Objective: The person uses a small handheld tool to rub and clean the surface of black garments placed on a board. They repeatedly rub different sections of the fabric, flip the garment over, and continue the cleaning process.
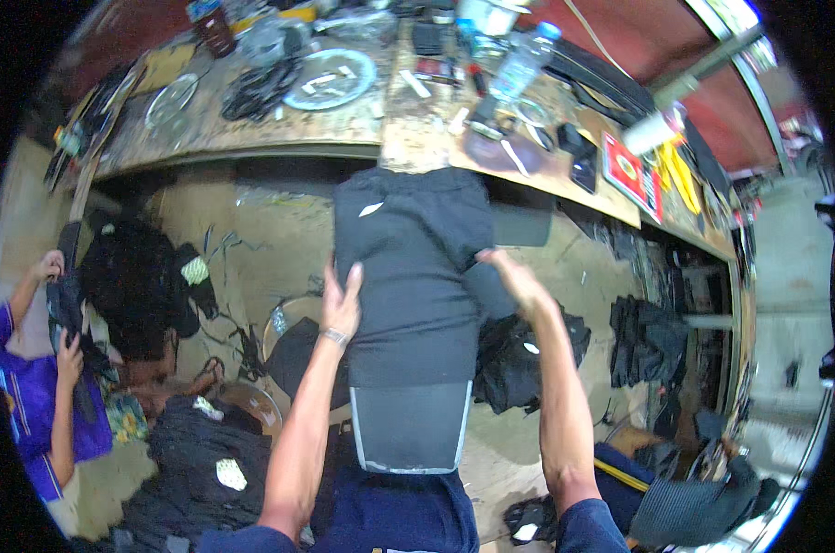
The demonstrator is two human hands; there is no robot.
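A black garment [413, 276], which looks like trousers or a skirt, is drawn over a narrow padded board [410, 429] with a pale edge. The board's bare near end points at my body. My left hand [342, 306] lies along the garment's left side, thumb on the cloth and apart from the fingers, a metal watch on the wrist. At the right side, my right hand [514, 279] pinches the cloth's edge; its far fingertips are partly hidden. A small white tag [370, 210] shows near the garment's far end, which reaches the wooden table.
Across the far side runs a wooden table [242, 134] holding a blue-rimmed plate [357, 69], a water bottle [525, 63] and a red booklet [620, 170]. Dark cloth piles [196, 470] lie at left. Another person's purple sleeve [44, 415] and hands hold dark cloth there.
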